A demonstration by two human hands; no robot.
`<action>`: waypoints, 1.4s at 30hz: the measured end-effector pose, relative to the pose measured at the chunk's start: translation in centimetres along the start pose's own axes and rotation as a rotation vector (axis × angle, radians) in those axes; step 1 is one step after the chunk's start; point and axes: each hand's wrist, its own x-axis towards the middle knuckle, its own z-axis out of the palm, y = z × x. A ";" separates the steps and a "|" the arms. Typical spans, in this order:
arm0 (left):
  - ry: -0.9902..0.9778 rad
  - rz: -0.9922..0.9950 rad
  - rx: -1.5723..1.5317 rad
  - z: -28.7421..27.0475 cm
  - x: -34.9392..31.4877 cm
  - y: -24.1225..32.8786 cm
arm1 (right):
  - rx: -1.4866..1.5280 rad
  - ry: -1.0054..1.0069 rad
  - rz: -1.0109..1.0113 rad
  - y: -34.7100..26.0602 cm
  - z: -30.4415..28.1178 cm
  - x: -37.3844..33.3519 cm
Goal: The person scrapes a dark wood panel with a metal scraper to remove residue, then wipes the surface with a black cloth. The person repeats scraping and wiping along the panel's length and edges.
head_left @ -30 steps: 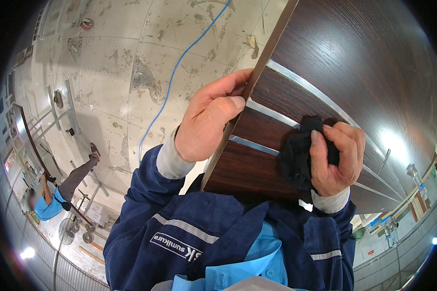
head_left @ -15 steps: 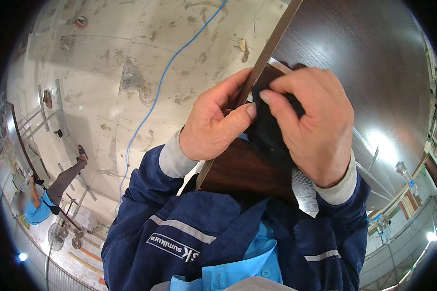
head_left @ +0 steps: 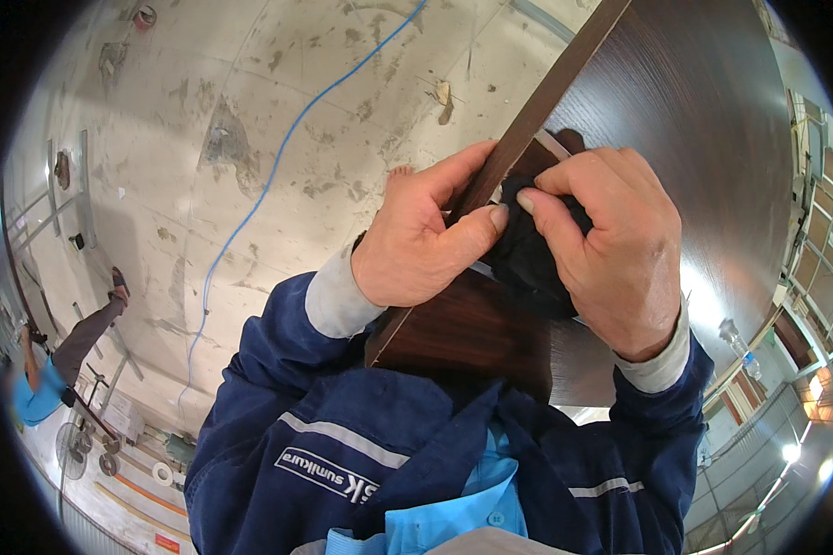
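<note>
A dark brown wood-grain panel (head_left: 690,120) stretches from in front of me to the upper right, its long narrow edge (head_left: 537,106) running diagonally. My left hand (head_left: 416,240) is clamped over that edge, fingers behind it and thumb on the inner side beside a black cloth (head_left: 532,273). Thumb and fingers of my right hand (head_left: 620,250) pinch the bunched cloth against the inner side of the edge. A lower brown board (head_left: 463,347) lies beneath both hands. A pale strip (head_left: 553,145) shows just beyond the right fingertips; whatever the cloth covers is hidden.
On the stained floor at left lies a blue hose (head_left: 270,180), with a red tape roll (head_left: 145,17) farther off. A person in a blue shirt (head_left: 39,396) is at the far left near a fan (head_left: 69,450). A clear plastic bottle (head_left: 740,350) appears at right.
The view has shifted, so the floor things sit farther left. Both hands keep nearly the same hold on the panel edge and cloth, with the right fingers slightly moved.
</note>
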 end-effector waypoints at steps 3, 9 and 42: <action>0.005 -0.016 -0.020 0.1 -0.1 -0.1 | 0.019 -0.002 -0.015 0.0 0.1 0.1; 0.002 0.056 0.017 0.2 0.3 -0.2 | -0.017 -0.039 -0.012 -0.1 -0.3 0.2; -0.002 0.119 -0.056 0.3 0.2 -0.4 | -0.021 0.013 0.172 0.9 -0.7 -4.1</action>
